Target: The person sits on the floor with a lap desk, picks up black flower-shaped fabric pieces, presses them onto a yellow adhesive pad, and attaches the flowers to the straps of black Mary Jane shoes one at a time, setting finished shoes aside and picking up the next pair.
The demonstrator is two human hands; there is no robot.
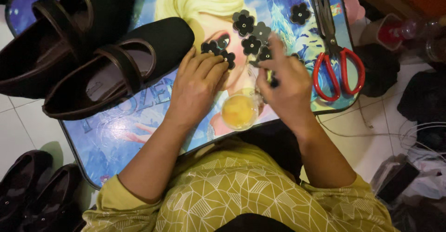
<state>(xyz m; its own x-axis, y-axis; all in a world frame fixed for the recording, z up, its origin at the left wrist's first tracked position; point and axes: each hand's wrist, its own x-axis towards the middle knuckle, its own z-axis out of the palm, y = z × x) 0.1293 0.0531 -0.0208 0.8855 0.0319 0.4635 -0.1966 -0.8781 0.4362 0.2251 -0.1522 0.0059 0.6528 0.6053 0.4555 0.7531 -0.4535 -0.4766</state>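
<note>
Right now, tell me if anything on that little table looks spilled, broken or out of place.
Nothing looks spilled or broken. The small cup of yellow glue stands upright between the left hand and right hand; the flower pieces lie scattered, one apart.

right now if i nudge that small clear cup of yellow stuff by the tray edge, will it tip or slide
The small clear cup of yellow liquid looks light and open-topped, so a knock would probably spill it. It sits near the edge of the glossy printed tray, so it may slide off. The right hand hovers close above it.
</note>
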